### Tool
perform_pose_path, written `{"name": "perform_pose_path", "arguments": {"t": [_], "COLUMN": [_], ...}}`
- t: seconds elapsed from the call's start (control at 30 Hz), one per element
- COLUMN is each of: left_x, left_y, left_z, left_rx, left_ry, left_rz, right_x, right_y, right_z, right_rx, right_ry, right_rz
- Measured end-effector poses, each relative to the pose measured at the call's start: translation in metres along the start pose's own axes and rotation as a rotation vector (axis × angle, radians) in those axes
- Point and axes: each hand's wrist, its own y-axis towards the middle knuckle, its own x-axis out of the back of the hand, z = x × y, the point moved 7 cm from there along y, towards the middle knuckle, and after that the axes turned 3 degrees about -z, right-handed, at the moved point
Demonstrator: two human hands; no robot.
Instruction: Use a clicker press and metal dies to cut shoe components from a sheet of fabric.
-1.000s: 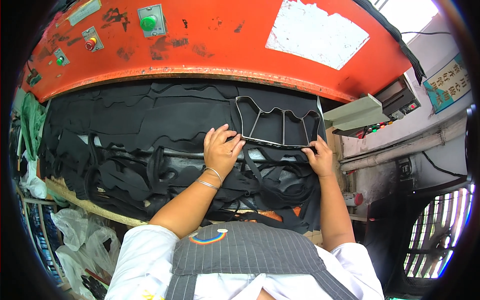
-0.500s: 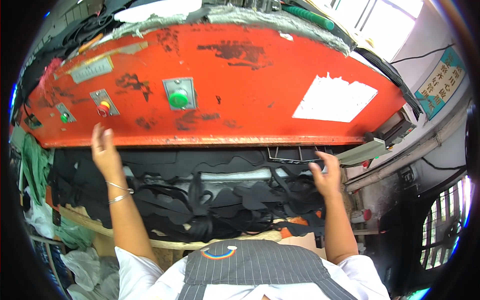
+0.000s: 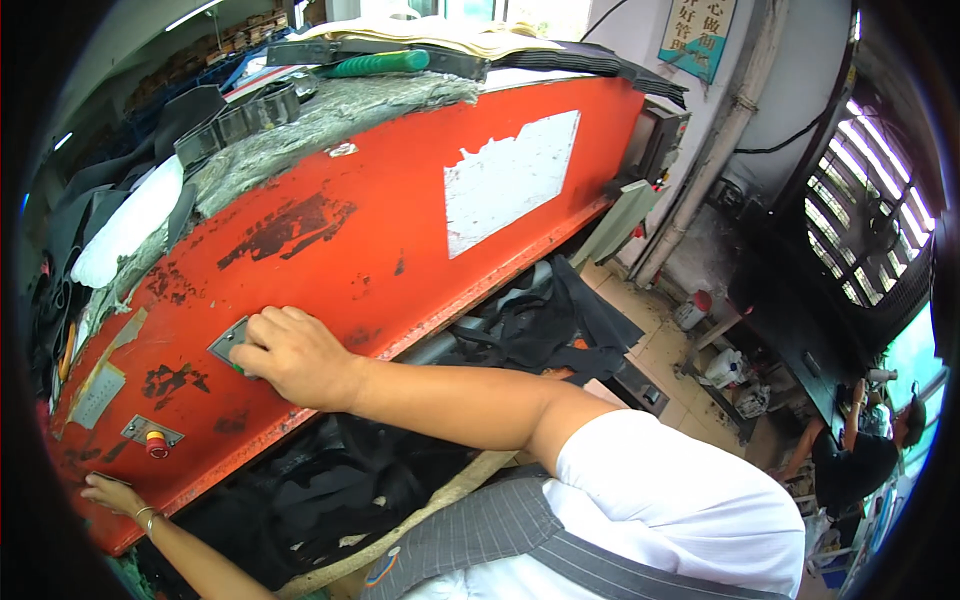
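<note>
The wearer's two hands (image 3: 300, 360) (image 3: 112, 494), one orange machine (image 3: 330, 275), one red button (image 3: 157, 446) and one co-worker (image 3: 855, 468) are visible.

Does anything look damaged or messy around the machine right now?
Yes: the orange panel has dark blotches marring its paint, and the white patch on it has a ragged edge, as if torn. Below, black scraps lie tangled.

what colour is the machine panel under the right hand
The machine panel is mostly orange-red; the head view shows it best.
</note>
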Motion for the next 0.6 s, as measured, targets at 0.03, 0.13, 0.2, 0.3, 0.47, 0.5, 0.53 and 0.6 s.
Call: {"name": "perform_pose_path", "arguments": {"t": [0.03,0.13,0.2,0.3,0.47,0.5,0.53,0.6], "left_x": [0.020,0.059,0.039,0.057,0.107,0.110,0.112,0.117], "left_y": [0.029,0.049,-0.012,-0.169,-0.411,-0.450,-0.481,-0.524], "left_z": [0.023,0.059,0.043,-0.046,-0.178,-0.191,-0.201,-0.213], "left_rx": [-0.068,-0.222,-0.326,-0.485,-0.585,-0.634,-0.739,-0.844], "left_ry": [-0.075,-0.072,-0.067,-0.181,-0.566,-0.641,-0.624,-0.603], "left_rz": [-0.059,-0.087,0.042,0.411,1.074,1.234,1.286,1.331], "right_x": [-0.002,-0.006,0.008,0.024,0.097,0.118,0.137,0.178], "right_y": [0.003,0.000,-0.026,-0.088,-0.148,-0.151,-0.158,-0.183], "right_z": [0.012,0.020,0.010,-0.001,-0.025,-0.040,-0.063,-0.104], "right_rx": [0.005,-0.072,-0.111,-0.157,-0.133,-0.140,-0.231,-0.416], "right_ry": [0.029,0.159,0.144,0.146,-0.049,-0.141,-0.221,-0.423], "right_rz": [-0.001,0.079,0.130,0.333,0.389,0.366,0.378,0.403]}}
